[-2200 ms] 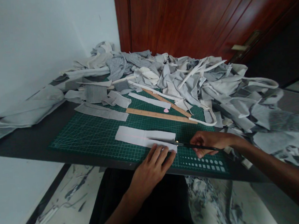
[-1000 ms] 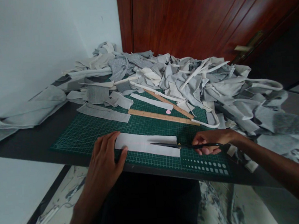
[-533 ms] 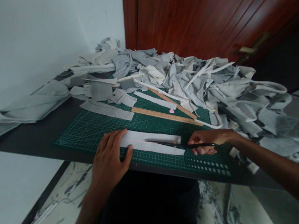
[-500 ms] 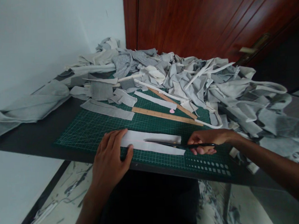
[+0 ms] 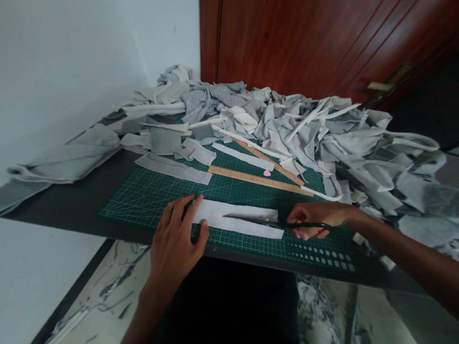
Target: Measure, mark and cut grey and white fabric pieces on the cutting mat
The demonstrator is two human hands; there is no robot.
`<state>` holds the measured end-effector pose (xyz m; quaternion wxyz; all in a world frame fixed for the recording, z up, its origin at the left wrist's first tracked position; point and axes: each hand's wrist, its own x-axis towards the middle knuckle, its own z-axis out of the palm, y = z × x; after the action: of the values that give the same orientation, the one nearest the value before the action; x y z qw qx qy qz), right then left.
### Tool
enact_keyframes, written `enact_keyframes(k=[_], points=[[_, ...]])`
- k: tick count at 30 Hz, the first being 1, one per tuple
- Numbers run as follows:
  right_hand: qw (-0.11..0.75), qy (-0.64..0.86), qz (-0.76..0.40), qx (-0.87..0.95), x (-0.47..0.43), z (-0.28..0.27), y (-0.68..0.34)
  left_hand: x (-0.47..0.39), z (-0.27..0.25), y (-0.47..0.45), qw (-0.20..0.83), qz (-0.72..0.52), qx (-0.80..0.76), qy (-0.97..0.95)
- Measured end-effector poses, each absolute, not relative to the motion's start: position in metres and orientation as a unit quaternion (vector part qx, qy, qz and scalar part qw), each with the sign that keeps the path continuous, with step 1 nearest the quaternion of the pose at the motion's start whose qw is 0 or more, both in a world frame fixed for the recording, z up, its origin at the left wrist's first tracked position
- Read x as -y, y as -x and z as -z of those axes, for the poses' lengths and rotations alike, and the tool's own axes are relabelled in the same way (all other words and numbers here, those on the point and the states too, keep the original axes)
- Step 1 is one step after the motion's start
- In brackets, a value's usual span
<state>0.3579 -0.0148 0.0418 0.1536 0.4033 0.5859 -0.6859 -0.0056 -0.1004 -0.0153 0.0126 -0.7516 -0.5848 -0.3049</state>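
On the green cutting mat [image 5: 133, 202] lies a pale grey fabric strip [image 5: 212, 210], slit lengthwise from its right end to about its middle. My left hand [image 5: 178, 230] rests over the strip's left end, fingers stretched out and thumb apart, pressing it down. My right hand [image 5: 309, 220] is closed round the handles of black scissors [image 5: 256, 221]. Their blades point left and lie in the slit between the strip's two halves. The fingers partly cover the handles. A faint pink line runs along the strip just left of the blade tip.
Beyond the strip lie a wooden ruler [image 5: 253, 179], a second ruler [image 5: 288, 174], a small pink piece [image 5: 267, 173] and a narrow white strip [image 5: 244, 156]. A large heap of grey fabric scraps [image 5: 264, 112] lines the back and right. Folded grey cloth [image 5: 67, 157] lies left.
The camera view has shifted a little, so the background sits slightly lower and further right. My hands, the scissors and the strip keep nearly the same arrangement.
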Motion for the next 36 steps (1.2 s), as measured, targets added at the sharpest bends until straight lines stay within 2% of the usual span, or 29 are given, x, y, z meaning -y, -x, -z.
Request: enact_keyframes(k=[19, 30, 36], points=[[0.164, -0.431, 0.674, -0.577, 0.016, -0.043, -0.354, 0.100, 0.019, 0.006, 0.018, 0.313, 0.579, 0.753], [0.198, -0.391, 0.676, -0.593, 0.012, -0.055, -0.341, 0.101, 0.019, 0.007, 0.016, 0.308, 0.582, 0.753], [0.175, -0.381, 0.693, -0.586, 0.013, -0.051, -0.329, 0.101, 0.019, 0.007, 0.011, 0.313, 0.580, 0.752]])
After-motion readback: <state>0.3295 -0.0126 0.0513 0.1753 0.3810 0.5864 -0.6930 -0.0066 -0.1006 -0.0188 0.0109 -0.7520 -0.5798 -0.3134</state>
